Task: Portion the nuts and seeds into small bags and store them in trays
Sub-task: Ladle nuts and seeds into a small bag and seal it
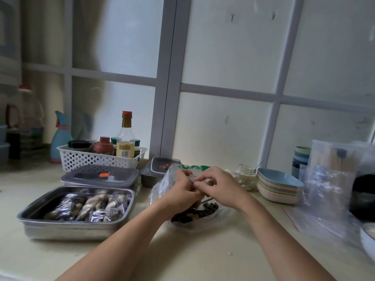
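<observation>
I watch the left hand (182,192) and right hand (219,185) pinch the top of a clear bag (194,214) mid-frame; a tray (67,232) of full bags sits lower left.

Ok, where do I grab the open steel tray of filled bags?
Take the open tray by its flared rim at the left and right ends, coming from the sides: filled bags cover the inside and a lidded tray sits close behind.

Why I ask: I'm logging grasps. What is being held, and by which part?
The left hand and right hand pinch a small clear bag by its top edge; dark seeds sit in its bottom.
</observation>
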### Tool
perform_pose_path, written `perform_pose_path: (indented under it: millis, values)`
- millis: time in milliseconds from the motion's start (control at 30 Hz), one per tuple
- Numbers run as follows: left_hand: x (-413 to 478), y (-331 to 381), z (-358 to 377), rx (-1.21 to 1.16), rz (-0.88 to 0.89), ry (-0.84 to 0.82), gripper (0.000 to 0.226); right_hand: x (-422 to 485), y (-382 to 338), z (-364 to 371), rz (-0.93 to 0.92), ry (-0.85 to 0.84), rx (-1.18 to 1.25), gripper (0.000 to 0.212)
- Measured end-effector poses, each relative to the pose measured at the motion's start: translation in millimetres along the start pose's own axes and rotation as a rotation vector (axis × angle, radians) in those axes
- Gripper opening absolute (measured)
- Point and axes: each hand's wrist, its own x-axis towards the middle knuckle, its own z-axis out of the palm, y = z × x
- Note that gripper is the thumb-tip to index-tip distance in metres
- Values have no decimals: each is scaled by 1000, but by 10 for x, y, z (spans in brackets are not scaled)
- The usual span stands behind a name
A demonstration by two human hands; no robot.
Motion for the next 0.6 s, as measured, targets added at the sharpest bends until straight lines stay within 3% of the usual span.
perform_pose_path:
  millis: [200, 433, 600]
  values:
    - [2, -21, 1, -13, 54, 9, 58, -16, -31, -4, -25, -15, 25, 14]
    - [11, 3, -7, -26, 45, 55, 45, -1, 3, -50, -10, 176, 121, 16]
    - [38, -66, -26, 16, 83, 60, 33, -7, 15, -65, -23, 57, 110, 13]
